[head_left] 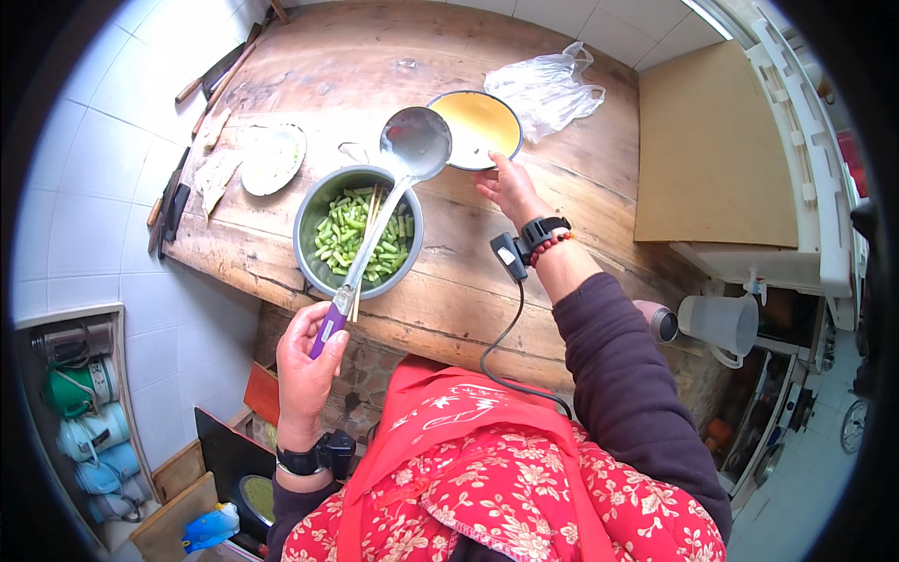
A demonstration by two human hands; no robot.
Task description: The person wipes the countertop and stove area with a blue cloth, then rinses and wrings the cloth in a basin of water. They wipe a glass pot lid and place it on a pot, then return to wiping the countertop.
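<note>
My left hand point(307, 361) is closed round the purple grip of a metal ladle point(418, 140). The ladle slants over a grey metal pot point(300, 245), its round head beyond the pot's rim and against or just over the near left edge of a yellow enamel bowl point(487, 117) with a dark rim. Cut green beans point(342, 234) lie in the pot, with a pair of chopsticks point(355, 304) leaning among them. At the bowl's near right edge, my right hand point(510, 187) grips the rim, thumb on top; the fingers beneath are partly hidden.
A clear plastic bag point(545, 92) lies behind the bowl on the wooden table point(562, 197). To the pot's left are a whitish plate point(272, 159) and several knives point(173, 211) along the wall. A cable point(506, 328) runs from my right wrist device.
</note>
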